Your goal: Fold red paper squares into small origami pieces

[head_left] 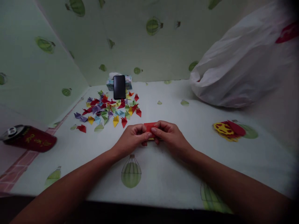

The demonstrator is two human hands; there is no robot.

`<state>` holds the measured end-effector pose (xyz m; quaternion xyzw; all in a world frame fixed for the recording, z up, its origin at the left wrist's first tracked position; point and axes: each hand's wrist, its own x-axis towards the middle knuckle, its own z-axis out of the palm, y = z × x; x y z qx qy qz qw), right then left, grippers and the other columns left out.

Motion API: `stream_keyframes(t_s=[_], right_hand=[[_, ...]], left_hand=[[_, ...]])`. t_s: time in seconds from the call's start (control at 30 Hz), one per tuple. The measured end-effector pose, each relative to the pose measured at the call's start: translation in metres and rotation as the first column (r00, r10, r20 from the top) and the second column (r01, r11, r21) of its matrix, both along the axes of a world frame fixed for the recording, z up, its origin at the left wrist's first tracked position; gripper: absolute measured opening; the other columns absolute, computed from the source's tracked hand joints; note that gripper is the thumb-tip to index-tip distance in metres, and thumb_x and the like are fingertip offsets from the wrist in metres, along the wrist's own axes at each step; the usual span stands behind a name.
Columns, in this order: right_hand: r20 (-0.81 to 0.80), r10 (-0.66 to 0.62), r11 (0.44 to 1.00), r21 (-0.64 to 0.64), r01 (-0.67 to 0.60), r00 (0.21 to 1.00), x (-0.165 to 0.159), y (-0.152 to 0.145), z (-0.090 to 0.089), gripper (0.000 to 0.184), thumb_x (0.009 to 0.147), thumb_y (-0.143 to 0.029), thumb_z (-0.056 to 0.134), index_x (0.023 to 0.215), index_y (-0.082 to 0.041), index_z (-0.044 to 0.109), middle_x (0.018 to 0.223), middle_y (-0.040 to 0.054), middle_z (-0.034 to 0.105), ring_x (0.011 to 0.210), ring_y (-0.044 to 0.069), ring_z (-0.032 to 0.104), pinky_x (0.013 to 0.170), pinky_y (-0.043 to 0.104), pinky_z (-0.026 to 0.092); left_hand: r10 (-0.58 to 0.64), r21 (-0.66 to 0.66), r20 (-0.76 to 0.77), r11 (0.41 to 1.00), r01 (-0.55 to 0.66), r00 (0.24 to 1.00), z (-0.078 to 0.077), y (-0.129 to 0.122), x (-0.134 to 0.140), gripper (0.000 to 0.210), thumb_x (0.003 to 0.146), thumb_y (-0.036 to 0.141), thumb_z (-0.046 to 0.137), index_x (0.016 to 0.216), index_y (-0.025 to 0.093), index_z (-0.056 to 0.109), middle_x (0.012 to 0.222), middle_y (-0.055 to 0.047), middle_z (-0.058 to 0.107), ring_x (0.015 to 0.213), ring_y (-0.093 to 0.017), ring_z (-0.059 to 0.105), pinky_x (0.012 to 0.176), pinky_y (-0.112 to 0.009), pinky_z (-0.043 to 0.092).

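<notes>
Both hands meet near the middle of the table, pinching one small piece of red folded paper [149, 125] between thumbs and fingers. My left hand [135, 135] grips its left side, and my right hand [168, 133] its right side. A thin yellow edge shows just under the fingers; whether it belongs to the same paper I cannot tell. Much of the paper is hidden by the thumbs. Beyond my left hand lies a spread of small origami cranes [107, 109] in red, purple, yellow, green and blue.
A black phone [119, 87] leans on a tissue box [128, 82] behind the cranes. At the left edge is a red can [32, 138]. To the right lie red and yellow paper cutouts [227, 130], with a big white plastic bag [235, 68] behind them.
</notes>
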<state>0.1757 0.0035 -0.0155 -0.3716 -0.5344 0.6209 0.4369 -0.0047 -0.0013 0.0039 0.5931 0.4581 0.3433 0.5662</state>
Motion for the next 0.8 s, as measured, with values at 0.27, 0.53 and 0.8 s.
stream_keyframes(t_s=[0.27,0.53,0.8], right_hand=[[-0.086,-0.127,0.992,-0.038,0.124,0.988,-0.0016,-0.0019,0.0033,0.025,0.082,-0.035,0.074,0.072,-0.018,0.059,0.056,-0.005,0.056,0.051,0.009,0.048,0.053,0.025,0.037],[-0.076,-0.173,0.985,-0.034,0.171,0.982,-0.0062,-0.0065,0.0028,0.025,0.082,-0.037,0.073,0.073,-0.019,0.059,0.061,-0.0031,0.06,0.055,0.01,0.053,0.055,0.026,0.042],[-0.095,-0.037,0.999,-0.024,0.035,0.995,-0.007,-0.0054,-0.0012,0.024,0.084,-0.034,0.072,0.072,-0.019,0.057,0.068,-0.0009,0.065,0.057,0.01,0.054,0.059,0.027,0.043]], left_hand=[[0.058,0.044,0.102,0.997,-0.063,0.993,-0.0017,0.0037,-0.0023,0.025,0.087,0.038,0.067,0.075,0.016,0.064,0.065,0.0,0.063,0.062,-0.011,0.056,0.065,-0.025,0.045],[0.062,0.03,0.125,0.997,-0.066,0.99,-0.0057,0.0022,0.0023,0.03,0.085,0.044,0.07,0.078,0.015,0.065,0.068,-0.001,0.064,0.061,-0.012,0.057,0.063,-0.026,0.048],[0.15,0.109,0.108,0.981,-0.162,0.983,-0.0043,0.0018,0.0008,0.024,0.087,0.037,0.068,0.077,0.015,0.064,0.063,0.001,0.064,0.06,-0.011,0.057,0.063,-0.024,0.046]])
